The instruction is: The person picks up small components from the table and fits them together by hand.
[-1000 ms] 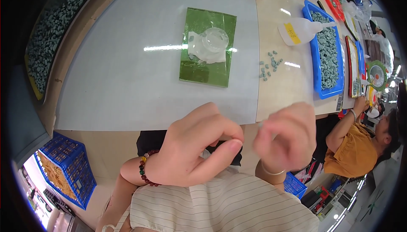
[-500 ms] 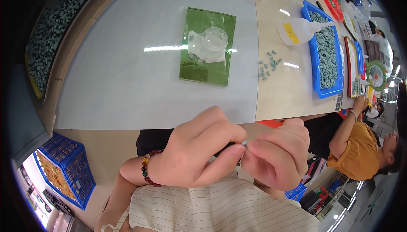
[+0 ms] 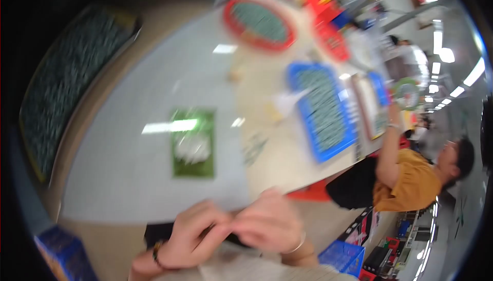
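Just off the table's near edge, my left hand (image 3: 197, 237) and my right hand (image 3: 272, 222) meet, the fingers of each bent and closed in a pinch. Between their tips is a small blue-green stone, clear half a second ago and smeared by motion now. My left wrist wears a beaded bracelet. Beyond the hands, on the grey table top (image 3: 118, 178), lies a green rectangular plate (image 3: 205, 169). It carries a whitish translucent piece (image 3: 192, 148), its shape blurred.
To the right stand a blue tray of blue-green stones (image 3: 323, 109), a white squeeze bottle (image 3: 285, 105) and loose stones (image 3: 255, 148). A red oval tray (image 3: 287, 45) sits farther back. Dark stones fill a bin (image 3: 67, 86) at left. A person in an orange top (image 3: 405, 181) sits at right.
The view has turned and blurred, so the table and trays appear shifted left and lower, and the red oval tray shows more fully. My hands stay pinched together, now smaller and lower in view.
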Available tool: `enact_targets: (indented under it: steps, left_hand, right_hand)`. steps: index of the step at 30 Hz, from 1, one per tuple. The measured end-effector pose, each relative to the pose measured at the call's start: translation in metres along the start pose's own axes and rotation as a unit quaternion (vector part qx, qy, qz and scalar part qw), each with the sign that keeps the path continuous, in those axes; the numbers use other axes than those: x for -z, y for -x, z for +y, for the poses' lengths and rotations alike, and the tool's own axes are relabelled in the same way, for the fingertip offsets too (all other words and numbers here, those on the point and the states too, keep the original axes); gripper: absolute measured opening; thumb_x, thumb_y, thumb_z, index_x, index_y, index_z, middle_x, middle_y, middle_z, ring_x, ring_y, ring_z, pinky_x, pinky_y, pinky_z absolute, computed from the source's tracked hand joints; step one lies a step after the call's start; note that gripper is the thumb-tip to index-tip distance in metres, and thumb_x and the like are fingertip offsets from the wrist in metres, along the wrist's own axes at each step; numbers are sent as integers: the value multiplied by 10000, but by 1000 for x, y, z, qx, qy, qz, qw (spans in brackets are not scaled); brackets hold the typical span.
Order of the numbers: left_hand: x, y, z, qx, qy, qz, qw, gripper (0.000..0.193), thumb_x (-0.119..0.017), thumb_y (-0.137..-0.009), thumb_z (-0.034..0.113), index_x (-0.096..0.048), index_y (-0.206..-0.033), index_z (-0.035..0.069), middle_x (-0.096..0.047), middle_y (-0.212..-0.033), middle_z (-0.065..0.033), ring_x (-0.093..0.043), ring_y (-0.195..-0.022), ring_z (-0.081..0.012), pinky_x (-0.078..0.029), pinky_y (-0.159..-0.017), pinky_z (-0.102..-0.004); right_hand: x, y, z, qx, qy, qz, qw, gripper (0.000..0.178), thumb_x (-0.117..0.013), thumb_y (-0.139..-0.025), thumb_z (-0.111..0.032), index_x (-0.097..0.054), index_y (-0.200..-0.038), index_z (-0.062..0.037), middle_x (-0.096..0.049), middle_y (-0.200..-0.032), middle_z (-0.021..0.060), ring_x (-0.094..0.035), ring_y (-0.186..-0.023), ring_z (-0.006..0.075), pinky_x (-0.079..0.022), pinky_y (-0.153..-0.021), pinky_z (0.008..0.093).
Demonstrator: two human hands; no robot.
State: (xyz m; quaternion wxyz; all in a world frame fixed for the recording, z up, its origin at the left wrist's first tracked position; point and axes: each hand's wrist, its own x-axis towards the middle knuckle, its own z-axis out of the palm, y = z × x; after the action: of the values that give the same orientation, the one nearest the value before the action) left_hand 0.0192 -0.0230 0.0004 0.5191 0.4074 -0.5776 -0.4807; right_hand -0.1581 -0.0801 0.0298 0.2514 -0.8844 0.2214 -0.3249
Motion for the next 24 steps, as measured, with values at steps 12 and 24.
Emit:
enact_targets:
  steps: [12, 24]
  left_hand:
    - [-19, 8, 32, 106, 257, 109, 954, 214, -469, -897, 190, -544, -908, -11, -473, -693, -22, -307, -473, -43, -261, -423, -198]
    - [-15, 32, 29, 120, 288, 109, 944, 131, -529, -850, 76, -602, -912, -12, -565, -751, -45, -443, -600, -71, -346, -519, -204]
  right_hand:
    - [8, 3, 29, -116, -63, 259, 957, 91, -596, -733, 53, -585, -803, -4, -571, -866, 84, -533, -737, 164, -422, -650, 251]
    - [4, 7, 37, -179, -161, 278, 930, 25, -561, -805, 5, -567, -825, 19, -544, -834, 38, -485, -736, 87, -389, -650, 199]
